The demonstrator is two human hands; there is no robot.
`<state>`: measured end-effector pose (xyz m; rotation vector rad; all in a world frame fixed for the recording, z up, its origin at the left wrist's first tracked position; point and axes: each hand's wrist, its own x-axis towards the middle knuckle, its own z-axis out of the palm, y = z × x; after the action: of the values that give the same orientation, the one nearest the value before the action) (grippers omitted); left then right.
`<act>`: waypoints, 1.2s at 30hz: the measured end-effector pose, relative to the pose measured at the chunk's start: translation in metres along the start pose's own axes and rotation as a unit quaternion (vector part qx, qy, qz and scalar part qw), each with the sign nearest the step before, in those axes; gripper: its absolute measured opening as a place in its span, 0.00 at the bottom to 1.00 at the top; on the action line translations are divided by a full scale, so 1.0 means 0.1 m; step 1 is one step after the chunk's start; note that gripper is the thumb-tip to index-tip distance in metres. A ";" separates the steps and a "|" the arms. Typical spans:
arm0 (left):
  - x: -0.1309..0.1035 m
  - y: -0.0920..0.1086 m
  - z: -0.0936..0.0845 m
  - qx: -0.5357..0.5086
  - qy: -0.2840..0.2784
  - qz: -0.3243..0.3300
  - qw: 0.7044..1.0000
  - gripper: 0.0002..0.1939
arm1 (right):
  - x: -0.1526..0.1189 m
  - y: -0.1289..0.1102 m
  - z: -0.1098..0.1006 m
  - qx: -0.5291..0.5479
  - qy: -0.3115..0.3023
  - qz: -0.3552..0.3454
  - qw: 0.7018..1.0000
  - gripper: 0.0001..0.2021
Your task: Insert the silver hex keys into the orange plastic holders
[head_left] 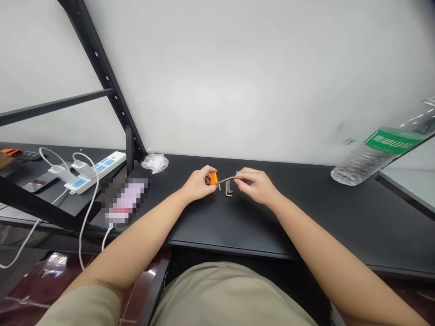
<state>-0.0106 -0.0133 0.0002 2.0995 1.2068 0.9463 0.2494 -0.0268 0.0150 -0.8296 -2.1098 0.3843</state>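
Observation:
My left hand point(197, 184) is closed around an orange hex key holder point(214, 178), held just above the black tabletop. The fingertips of my right hand point(255, 184) pinch the bent end of a silver hex key point(225, 180). Its long arm slants down leftward to the holder; whether the tip sits inside a slot I cannot tell. Between my hands, several loose L-shaped hex keys point(228, 190) lie on the table, partly behind the held one. Another short metal piece shows beside the holder, partly hidden by my fingers.
Crumpled clear plastic point(155, 163) lies near the wall. On the left are a blurred-out phone-like object point(127, 201) with a cable, a white power strip point(97, 172) with chargers, and a black metal frame point(102, 72). A green-labelled plastic bottle point(384, 147) is at the right.

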 end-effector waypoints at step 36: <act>-0.01 0.07 0.00 -0.018 -0.036 0.006 0.999 0.24 | -0.03 0.05 -0.06 -0.137 0.024 -0.019 0.990 0.09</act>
<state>-0.0076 -0.0175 0.0048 2.0969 1.1348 0.8844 0.2576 -0.0253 0.0139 -0.9439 -2.1585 0.0530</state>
